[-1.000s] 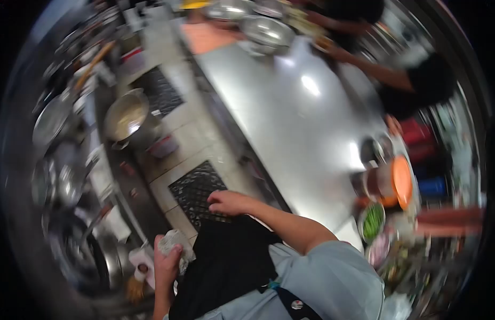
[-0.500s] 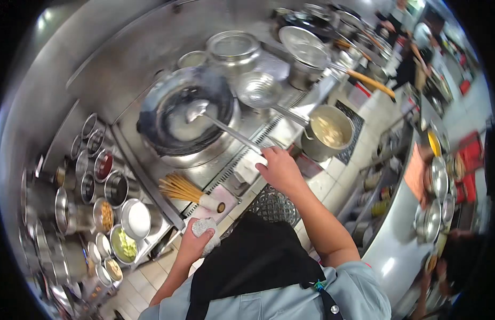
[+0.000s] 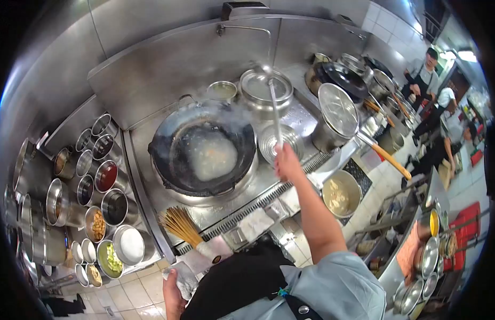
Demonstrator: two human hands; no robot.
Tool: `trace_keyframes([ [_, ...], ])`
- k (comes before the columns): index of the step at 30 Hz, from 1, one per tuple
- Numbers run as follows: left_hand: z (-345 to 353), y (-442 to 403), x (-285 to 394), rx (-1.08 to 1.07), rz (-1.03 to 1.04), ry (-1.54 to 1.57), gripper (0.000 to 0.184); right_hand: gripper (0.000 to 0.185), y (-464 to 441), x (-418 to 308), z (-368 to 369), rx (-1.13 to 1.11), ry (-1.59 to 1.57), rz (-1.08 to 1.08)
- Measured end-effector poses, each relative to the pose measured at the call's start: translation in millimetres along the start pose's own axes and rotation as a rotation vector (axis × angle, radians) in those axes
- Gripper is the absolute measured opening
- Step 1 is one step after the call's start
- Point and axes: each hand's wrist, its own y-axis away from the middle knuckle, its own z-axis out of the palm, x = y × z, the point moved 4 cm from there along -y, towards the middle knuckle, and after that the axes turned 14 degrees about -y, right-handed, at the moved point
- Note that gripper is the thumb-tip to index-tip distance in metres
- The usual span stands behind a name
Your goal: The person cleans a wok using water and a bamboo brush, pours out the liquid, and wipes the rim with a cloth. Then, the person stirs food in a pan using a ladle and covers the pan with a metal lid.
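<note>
A pale, crumpled cloth [image 3: 186,278] is grasped by the fingers of the left hand [image 3: 174,292], low beside the black apron [image 3: 237,282]. A brush of thin sticks [image 3: 178,224] is laid just beyond that hand, at the front edge of the stove [image 3: 143,184]. To the left, metal containers are crowded on a counter [image 3: 144,216]; chopped green food [image 3: 114,260] is held in one, white powder or grains [image 3: 132,244] in another.

A long metal handle [image 3: 276,109] is clasped by the curled fingers of the right hand [image 3: 287,162], raised above the stove's front edge. The handle is pointed away from the wearer, its blurred far end seen in front of a covered pot [image 3: 250,104]. To the left of that hand, a wok [image 3: 165,160] is set on the stove, filled partly with cloudy liquid [image 3: 213,157], and steam is given off. To the right, pale food is contained in a pot [image 3: 358,200].

Farther back, a wire strainer [image 3: 338,109] is rested on another pot, and several people [image 3: 422,80] are seen.
</note>
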Motion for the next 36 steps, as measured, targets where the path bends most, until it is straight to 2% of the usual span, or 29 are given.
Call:
trace_keyframes([
  [3, 33.9, -13.0, -12.8, -0.043, -0.099, 0.240, 0.048, 0.040, -117.1, -28.4, -19.5, 0.180, 0.183, 0.000],
  [5, 76.3, -16.3, -5.8, -0.054, -0.151, 0.325, 0.051, 0.028, -246.3, 37.8, -29.2, 0.120, 0.216, -0.039],
  [6, 96.6, -16.5, -2.6, -0.066, -0.186, 0.378, 0.053, 0.022, -273.1, 32.9, -24.4, 0.021, -0.197, 0.144],
  [8, 125.1, -36.1, -8.3, -0.297, -0.186, 0.554, 0.052, 0.011, -300.7, -4.2, -5.9, -0.173, -0.985, 0.587],
  [9, 152.6, -42.0, 2.5, -0.189, -0.171, 0.480, 0.051, 0.007, -301.8, -31.5, 9.1, -0.242, -1.361, 0.837],
  [11, 185.7, -63.3, 6.8, -0.145, -0.254, 0.429, 0.049, 0.008, -271.6, -99.4, 39.7, -0.244, -1.433, 0.751],
  [12, 192.8, -86.0, -5.7, -0.215, -0.225, 0.449, 0.049, 0.009, -262.9, -120.7, 47.6, -0.234, -1.476, 0.699],
  [13, 201.2, -103.1, -12.4, -0.293, -0.194, 0.464, 0.048, 0.009, -268.2, -128.9, 50.7, -0.337, -1.393, 0.730],
  [15, 234.3, -110.6, 5.7, -0.145, -0.253, 0.424, 0.050, 0.009, -276.3, -134.8, 45.7, -0.520, -1.223, 0.780],
  [19, 259.6, -136.9, 7.1, -0.193, -0.134, 0.378, 0.052, 0.011, -284.8, -100.2, 2.4, -0.445, -0.179, 0.010],
  [21, 259.0, -165.0, -9.4, -0.213, -0.086, 0.328, 0.054, 0.010, -262.2, -86.4, -18.1, -0.148, 0.276, -0.028],
  [22, 263.0, -176.2, -13.0, -0.207, -0.059, 0.305, 0.055, 0.005, -268.2, -67.0, -24.4, -0.142, 0.335, -0.072],
  [23, 265.2, -175.0, -9.7, -0.136, -0.068, 0.252, 0.057, 0.005, -278.7, -43.6, -35.7, -0.256, 0.181, -0.074],
  [24, 268.0, -173.0, -6.6, -0.065, -0.082, 0.198, 0.059, 0.011, -286.0, -22.9, -45.3, -0.401, -0.103, -0.015],
  [25, 277.3, -173.1, 0.8, 0.056, -0.152, 0.112, 0.062, 0.017, -292.4, -8.6, -57.2, -0.558, -0.493, 0.149],
  [26, 282.5, -184.3, -3.7, 0.130, -0.148, 0.177, 0.057, 0.023, -290.9, -0.7, -67.0, -0.695, -0.806, 0.301],
  [27, 287.8, -195.8, -8.0, 0.203, -0.139, 0.239, 0.052, 0.022, -302.4, 9.3, -69.2, -0.593, -1.102, 0.544],
  [28, 277.6, -240.6, -40.7, 0.279, 0.049, 0.154, 0.043, 0.021, -282.1, -6.2, -70.1, -0.530, -1.220, 0.564],
  [29, 267.7, -282.8, -71.8, 0.365, 0.232, 0.064, 0.034, 0.014, -250.3, -28.8, -72.3, -0.520, -1.388, 0.783],
  [30, 276.1, -261.2, -53.1, 0.375, 0.250, 0.122, 0.027, 0.008, -250.2, -19.2, -77.4, -0.668, -1.452, 0.841],
  [31, 285.0, -236.6, -30.8, 0.386, 0.270, 0.179, 0.020, 0.010, -252.0, -13.6, -81.5, -0.809, -1.515, 0.891],
  [34, 290.9, -210.7, -10.2, 0.291, 0.336, 0.111, 0.037, 0.029, -187.9, -45.0, -88.6, -0.975, -1.491, 0.948],
  [36, 287.4, -202.6, -7.2, 0.401, 0.170, -0.019, 0.052, 0.035, -144.9, -65.3, -86.4, -1.015, -1.507, 0.969],
])
